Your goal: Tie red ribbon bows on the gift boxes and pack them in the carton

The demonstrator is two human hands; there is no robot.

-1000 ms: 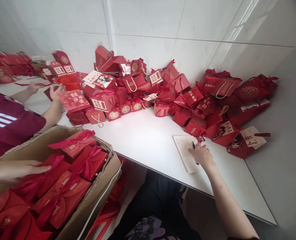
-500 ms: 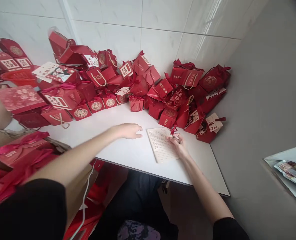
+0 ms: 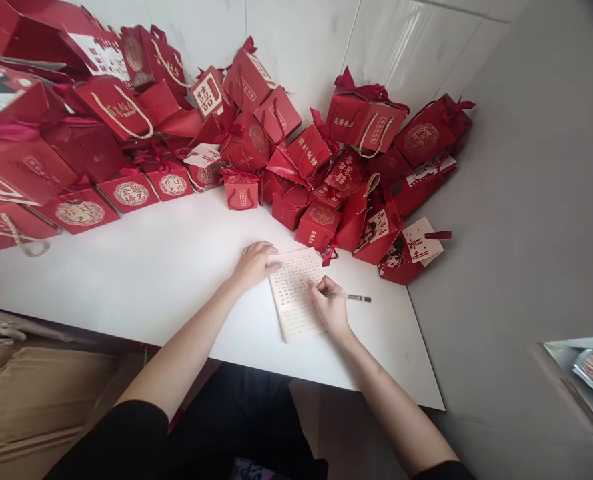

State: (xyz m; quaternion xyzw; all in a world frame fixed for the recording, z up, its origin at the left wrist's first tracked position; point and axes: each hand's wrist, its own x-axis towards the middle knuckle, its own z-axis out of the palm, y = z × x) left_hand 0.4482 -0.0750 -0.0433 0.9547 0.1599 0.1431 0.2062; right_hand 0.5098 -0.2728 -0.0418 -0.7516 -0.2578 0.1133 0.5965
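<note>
A lined notebook (image 3: 301, 319) lies slightly turned on the white table, its upper lines filled with rows of handwriting. My right hand (image 3: 332, 308) rests over the page's right side, fingers closed round a dark pen (image 3: 359, 298). The pen's far end points right, while its tip is hidden by the fingers. At the notebook's upper left corner is my left hand (image 3: 255, 265), fingers laid out on the table and thumb at the page edge. It holds nothing.
Red gift boxes (image 3: 309, 153) with ribbons and cord handles are heaped along the tiled wall (image 3: 306, 40). A grey panel (image 3: 496, 220) bounds the table (image 3: 176, 267) on the right. Cardboard (image 3: 46, 393) stands at lower left.
My left hand has come to the notebook's edge. The pen in my right hand now shows more fully over the page. The view has shifted, and another person's hand at far left is out of sight.
</note>
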